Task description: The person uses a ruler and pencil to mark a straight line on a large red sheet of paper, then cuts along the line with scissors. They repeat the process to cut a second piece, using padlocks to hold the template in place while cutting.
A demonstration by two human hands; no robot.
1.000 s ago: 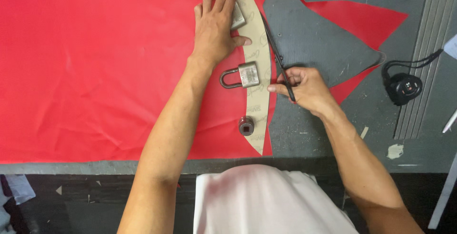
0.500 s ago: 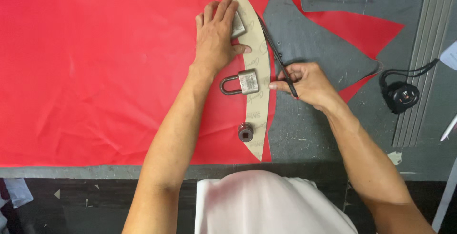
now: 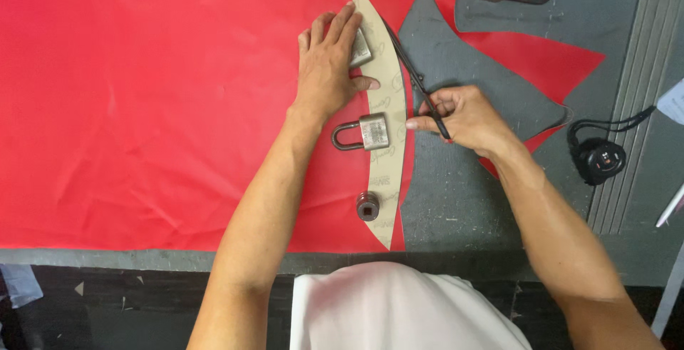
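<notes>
The right hand (image 3: 467, 118) has its fingers closed through the handles of the scissors (image 3: 417, 79), whose blades run along the right edge of the tan paper pattern (image 3: 388, 172). The left hand (image 3: 329, 65) lies flat with fingers spread, pressing the pattern onto the red fabric (image 3: 142, 108). A padlock (image 3: 365, 133) and a small round weight (image 3: 368, 206) also pin it. Cutting along the curve looks underway; the next snip calls for following that edge closely.
</notes>
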